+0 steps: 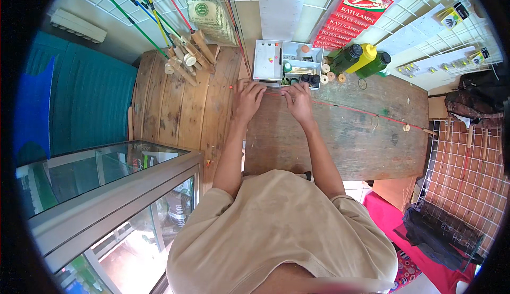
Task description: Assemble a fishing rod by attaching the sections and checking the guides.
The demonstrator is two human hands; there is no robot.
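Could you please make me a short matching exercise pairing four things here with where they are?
Things:
1. thin red rod
2. yellow bottle
3. white compartment box
4. wooden rod handles

Places:
A. just beyond the left hand and right hand
B. on the lighter planks, at left
C. running over the dark tabletop
D. between two green bottles

Pairs: 1-C, 2-D, 3-A, 4-B.

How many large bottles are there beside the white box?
3: a dark bottle on the left, a yellow bottle in the middle, a green bottle on the right. More could be hidden behind.
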